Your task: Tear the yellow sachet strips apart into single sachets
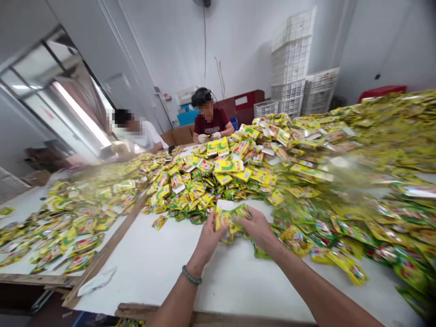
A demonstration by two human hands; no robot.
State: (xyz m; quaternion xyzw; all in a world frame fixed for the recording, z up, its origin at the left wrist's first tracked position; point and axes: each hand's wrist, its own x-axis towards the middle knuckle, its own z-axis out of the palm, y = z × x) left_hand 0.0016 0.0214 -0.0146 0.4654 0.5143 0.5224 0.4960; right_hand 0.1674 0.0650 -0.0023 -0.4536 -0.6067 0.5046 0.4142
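Note:
In front of me, over the white tabletop point(150, 263), both hands meet around a small yellow carton and a packet. My left hand point(208, 237), with a beaded bracelet on the wrist, is closed on the yellow carton point(223, 219), whose white inner flap shows at the top. Pinched in the fingers of my right hand point(258, 228) is a green-and-yellow packet point(242, 210), held against the carton's right side. Whether its end is inside the carton I cannot tell. Just beyond lies a heap of yellow cartons point(228, 166) mixed with shiny packets.
Many loose packets point(323, 231) spread across the right side. A wooden strip point(112, 243) divides my tabletop from another packet-covered one at left. Two people sit across the table, one in a dark red shirt point(213, 121), one in white point(150, 136). White crates point(289, 68) stand stacked behind.

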